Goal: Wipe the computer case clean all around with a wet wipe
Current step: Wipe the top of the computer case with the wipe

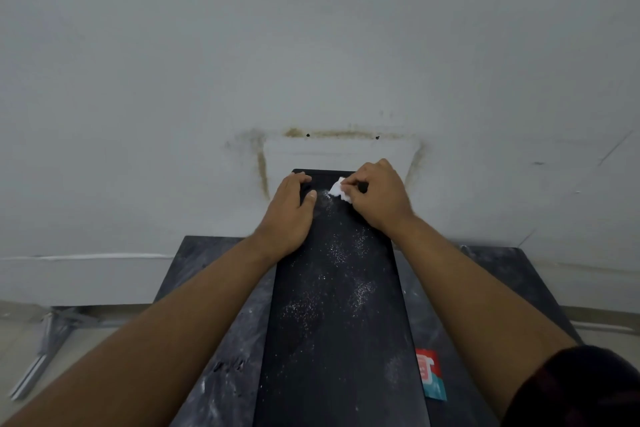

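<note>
Dusty case top [341, 288]: wipe [338, 190] under right fingers [356, 185].

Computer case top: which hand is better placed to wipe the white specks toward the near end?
Right. The right hand already pinches the wet wipe on the computer case, while the left hand lies flat, bracing the far left edge.

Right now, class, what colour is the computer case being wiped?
Black, speckled with pale dust, in the head view: computer case.
</note>
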A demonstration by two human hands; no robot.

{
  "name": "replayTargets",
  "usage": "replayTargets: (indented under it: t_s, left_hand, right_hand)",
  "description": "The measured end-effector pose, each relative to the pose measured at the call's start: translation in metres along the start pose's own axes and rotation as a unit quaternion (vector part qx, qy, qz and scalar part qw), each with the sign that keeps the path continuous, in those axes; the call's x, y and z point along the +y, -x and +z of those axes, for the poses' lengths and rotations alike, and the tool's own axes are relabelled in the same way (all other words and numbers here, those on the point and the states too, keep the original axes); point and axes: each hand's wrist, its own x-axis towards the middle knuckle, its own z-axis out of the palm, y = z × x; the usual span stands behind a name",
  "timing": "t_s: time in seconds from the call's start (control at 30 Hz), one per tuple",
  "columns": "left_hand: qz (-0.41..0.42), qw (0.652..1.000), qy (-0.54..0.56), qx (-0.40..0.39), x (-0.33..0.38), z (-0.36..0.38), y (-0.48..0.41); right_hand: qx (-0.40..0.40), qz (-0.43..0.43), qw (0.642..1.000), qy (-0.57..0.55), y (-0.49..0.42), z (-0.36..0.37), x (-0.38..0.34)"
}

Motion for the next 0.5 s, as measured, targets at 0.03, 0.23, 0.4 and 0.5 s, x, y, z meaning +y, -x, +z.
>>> replayTargets:
  t_s: [0.03,0.23,0.4,0.5]
  left_hand:
    - [0.001,1.000,-0.001,-0.001,0.0003,0.0001,0.0005]
    - [0.002,1.000,-0.003,-0.003,0.0016,-0.0005,0.0022]
    - [-0.002,1.000,0.003,-0.003,0.0010,-0.0009,0.0031]
    - [-0.014,0.999,0.028,0.012,-0.0012,-0.0002,0.0040]
  right_hand:
    - [-0.026,-0.031,0.999,-0.009,0.0003,-0.0010,-0.0022]
    - [0.011,-0.004,0.998,0.058,-0.0023,0.0018,-0.0038]
    - [0.001,-0.045,0.997,0.055,-0.0024,0.0019,-0.0054]
    - [0.000,-0.032,0.998,0.047,-0.0025,0.0009,-0.0036]
